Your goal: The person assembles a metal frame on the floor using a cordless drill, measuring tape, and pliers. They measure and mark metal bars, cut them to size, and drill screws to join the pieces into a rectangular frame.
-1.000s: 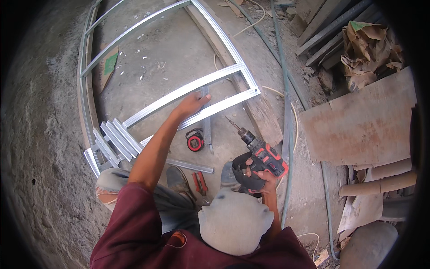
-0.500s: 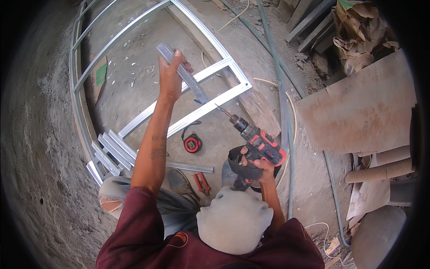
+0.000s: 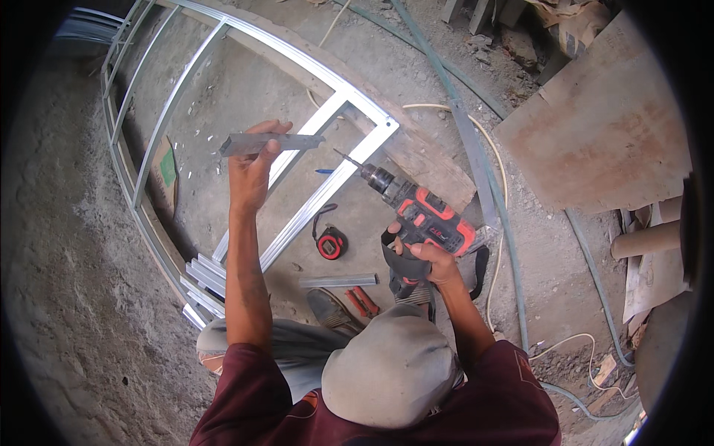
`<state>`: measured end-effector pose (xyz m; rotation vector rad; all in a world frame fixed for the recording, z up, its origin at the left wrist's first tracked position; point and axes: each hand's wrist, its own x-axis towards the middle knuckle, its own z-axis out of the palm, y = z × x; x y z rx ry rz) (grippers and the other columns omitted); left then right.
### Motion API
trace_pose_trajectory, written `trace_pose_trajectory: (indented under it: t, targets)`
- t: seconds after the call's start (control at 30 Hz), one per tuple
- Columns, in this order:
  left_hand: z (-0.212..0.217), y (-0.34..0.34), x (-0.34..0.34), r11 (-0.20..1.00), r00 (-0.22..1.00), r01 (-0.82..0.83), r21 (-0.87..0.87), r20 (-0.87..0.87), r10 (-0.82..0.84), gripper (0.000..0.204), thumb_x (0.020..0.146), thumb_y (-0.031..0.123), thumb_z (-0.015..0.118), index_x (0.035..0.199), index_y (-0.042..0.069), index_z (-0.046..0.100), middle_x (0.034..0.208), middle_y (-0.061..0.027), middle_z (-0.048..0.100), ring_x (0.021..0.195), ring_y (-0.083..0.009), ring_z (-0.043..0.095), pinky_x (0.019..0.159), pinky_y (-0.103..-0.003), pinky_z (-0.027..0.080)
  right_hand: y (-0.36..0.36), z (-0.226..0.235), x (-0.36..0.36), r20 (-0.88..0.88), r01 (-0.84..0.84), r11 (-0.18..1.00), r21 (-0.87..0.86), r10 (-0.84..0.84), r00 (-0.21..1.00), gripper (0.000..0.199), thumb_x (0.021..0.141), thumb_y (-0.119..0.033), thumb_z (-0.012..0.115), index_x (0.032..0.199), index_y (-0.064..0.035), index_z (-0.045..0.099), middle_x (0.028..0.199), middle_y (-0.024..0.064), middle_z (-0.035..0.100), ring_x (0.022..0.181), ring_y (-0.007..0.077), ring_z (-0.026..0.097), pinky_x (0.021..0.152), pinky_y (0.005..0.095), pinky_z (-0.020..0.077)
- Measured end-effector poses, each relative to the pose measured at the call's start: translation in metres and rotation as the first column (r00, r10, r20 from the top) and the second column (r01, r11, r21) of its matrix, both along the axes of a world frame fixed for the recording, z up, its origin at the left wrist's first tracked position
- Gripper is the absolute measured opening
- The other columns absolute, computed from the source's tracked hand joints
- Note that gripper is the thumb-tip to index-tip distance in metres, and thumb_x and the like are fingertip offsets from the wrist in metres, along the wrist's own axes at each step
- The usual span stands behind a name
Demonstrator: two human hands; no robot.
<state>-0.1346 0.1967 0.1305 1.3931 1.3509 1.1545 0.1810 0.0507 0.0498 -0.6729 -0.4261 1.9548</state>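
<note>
My left hand (image 3: 249, 175) is raised over the floor and grips a short grey metal channel piece (image 3: 271, 143), held level. My right hand (image 3: 428, 256) grips the handle of a red and black cordless drill (image 3: 424, 215). Its bit (image 3: 346, 157) points up and left toward the channel piece, a little apart from it. Below both hands a frame of light metal channels (image 3: 327, 189) lies flat on the concrete floor.
On the floor lie a red and black tape measure (image 3: 331, 244), red-handled pliers (image 3: 362, 301), a loose short channel (image 3: 338, 281) and a stack of cut channels (image 3: 204, 286). A plywood board (image 3: 602, 134) lies at the right, with hoses and a cable (image 3: 491, 193) beside it.
My left hand went from resting on the frame to lifting a short channel piece, then swung it level and to the left. The drill stays in my right hand, now held a little higher.
</note>
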Motion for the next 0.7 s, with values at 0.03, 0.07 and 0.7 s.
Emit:
trace_pose_trajectory:
  t: [0.03,0.07,0.7]
  targets:
    - [0.001,0.0,0.0,1.0,1.0,0.001,-0.01,0.016,0.0,0.046,0.093,0.034,0.074,0.122,0.001,0.061,0.116,-0.0201,0.069,0.12,-0.0359,0.064,0.101,-0.05,0.054,0.001,-0.003,0.001,0.006,-0.006,1.0,-0.004,0.006,1.0,0.054,0.078,-0.008,0.066,0.131,0.0015,0.057,0.114,0.0134,0.069,0.086,0.0161,0.067,0.075,0.031,0.0559]
    - [0.0,0.002,0.001,1.0,0.999,-0.018,-0.001,0.039,0.018,0.045,0.094,0.034,0.073,0.122,0.001,0.059,0.114,-0.0182,0.068,0.118,-0.0355,0.064,0.102,-0.051,0.052,0.001,-0.005,0.001,0.014,-0.013,1.0,-0.008,0.014,1.0,0.054,0.078,-0.008,0.066,0.131,0.0014,0.057,0.114,0.0134,0.07,0.086,0.0161,0.067,0.075,0.031,0.0558]
    - [-0.013,0.04,0.039,0.976,0.916,-0.207,0.071,0.364,0.167,0.043,0.103,0.01,0.051,0.138,0.004,0.026,0.108,-0.0147,0.057,0.1,-0.0273,0.062,0.101,-0.052,0.048,0.002,-0.007,-0.002,0.064,-0.065,0.996,-0.057,0.069,0.996,0.051,0.084,-0.014,0.066,0.13,0.0033,0.056,0.1,0.0116,0.068,0.086,0.0169,0.067,0.074,0.0286,0.0538]
